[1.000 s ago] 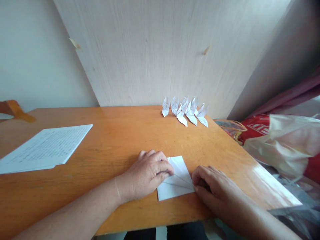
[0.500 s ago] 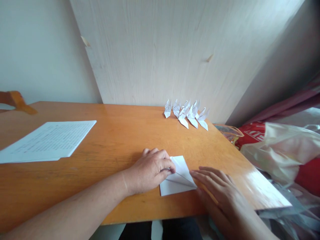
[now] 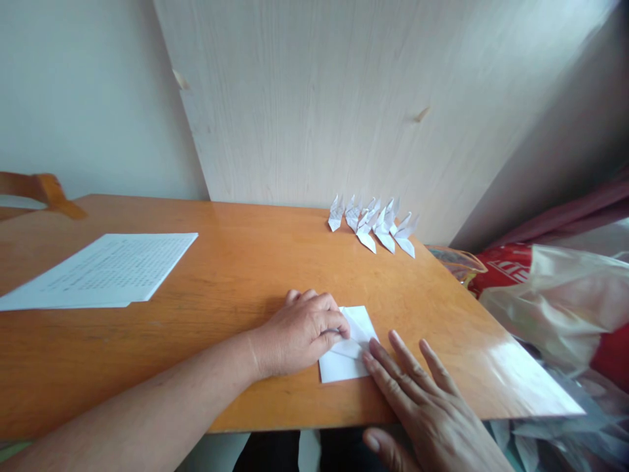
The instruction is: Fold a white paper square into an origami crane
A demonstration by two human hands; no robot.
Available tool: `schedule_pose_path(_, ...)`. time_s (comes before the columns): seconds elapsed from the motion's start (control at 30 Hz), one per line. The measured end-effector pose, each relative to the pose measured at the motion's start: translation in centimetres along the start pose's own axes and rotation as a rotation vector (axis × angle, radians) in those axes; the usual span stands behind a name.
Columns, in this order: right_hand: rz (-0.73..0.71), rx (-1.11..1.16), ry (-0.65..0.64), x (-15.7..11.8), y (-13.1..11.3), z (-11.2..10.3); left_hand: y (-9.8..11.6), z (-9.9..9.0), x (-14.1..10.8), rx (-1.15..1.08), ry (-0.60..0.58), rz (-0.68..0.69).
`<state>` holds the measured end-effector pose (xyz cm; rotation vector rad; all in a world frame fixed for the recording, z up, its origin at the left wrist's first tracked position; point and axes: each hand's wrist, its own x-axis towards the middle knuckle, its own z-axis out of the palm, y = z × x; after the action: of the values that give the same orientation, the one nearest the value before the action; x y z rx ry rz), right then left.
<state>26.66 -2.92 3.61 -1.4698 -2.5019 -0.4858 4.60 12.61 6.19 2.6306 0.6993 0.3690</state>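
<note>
A small folded sheet of white paper [image 3: 350, 368] lies on the wooden table near its front edge, with crease lines across it. My left hand [image 3: 307, 334] grips the paper's left side, thumb and forefinger pinched together on a fold. On the right corner of the sheet rest the fingertips of my right hand [image 3: 417, 393]; its fingers are stretched out and spread, with the thumb apart below. That corner is partly hidden under the fingers.
Several folded paper cranes [image 3: 366, 233] stand at the table's back right. Printed sheets [image 3: 113, 269] lie in a stack on the left. Beyond the right edge of the table [image 3: 236, 262] are plastic bags [image 3: 565, 288]. A chair back [image 3: 44, 190] shows at far left.
My right hand has moved left onto the paper's right corner and spread its fingers. My left hand keeps its pinch. The view has shifted slightly.
</note>
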Motion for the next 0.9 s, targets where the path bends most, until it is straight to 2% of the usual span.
schedule_pose_path(0.4, 0.01, 0.052, 0.105, 0.1, -0.8, -0.1, 0.8, -0.1, -0.5, 0.183, 0.034, 0.051)
schedule_pose_path(0.63, -0.08, 0.045, 0.049, 0.5, 0.1, -0.2, 1.2, -0.4, -0.5, 0.252, 0.034, 0.075)
schedule_pose_path(0.77, -0.025, 0.107, 0.019, 0.4, 0.0, 0.2, 2.3, -0.8, -0.6, 0.327, 0.022, 0.096)
schedule_pose_path(0.9, 0.005, 0.165, 0.017, 0.2, -0.2, 0.6, 4.4, -0.9, -0.6, 0.442, -0.009, 0.066)
